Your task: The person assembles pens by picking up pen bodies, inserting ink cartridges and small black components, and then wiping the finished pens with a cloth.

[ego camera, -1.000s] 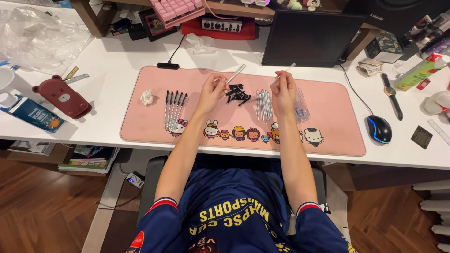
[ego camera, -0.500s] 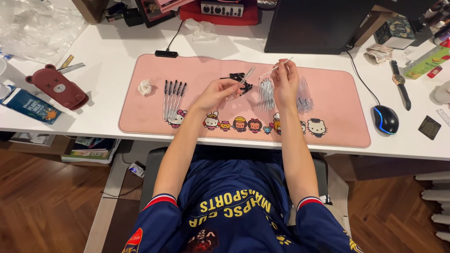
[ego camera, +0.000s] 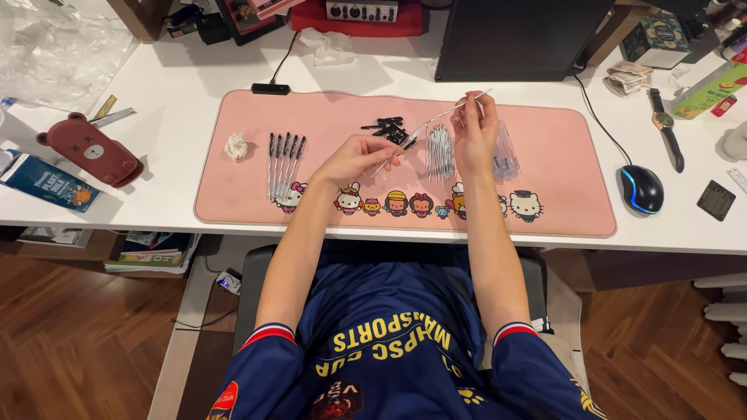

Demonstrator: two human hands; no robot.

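Both hands are up over the pink desk mat (ego camera: pixel 233 194), working on 1 pen. The left hand (ego camera: pixel 359 155) pinches a thin pen refill (ego camera: pixel 391 155) at its low end, over the mat's middle. The right hand (ego camera: pixel 473 128) pinches a clear pen barrel (ego camera: pixel 459 109) that slants up toward the mat's back edge; the 2 parts line up end to end. Under them on the mat sit a pile of black caps (ego camera: pixel 387 128) and a bunch of clear barrels (ego camera: pixel 440 152). A row of finished black pens (ego camera: pixel 284 155) lies toward the mat's left end, beside a crumpled tissue (ego camera: pixel 236 145). A black mouse (ego camera: pixel 641 188) sits just off the mat's right edge.
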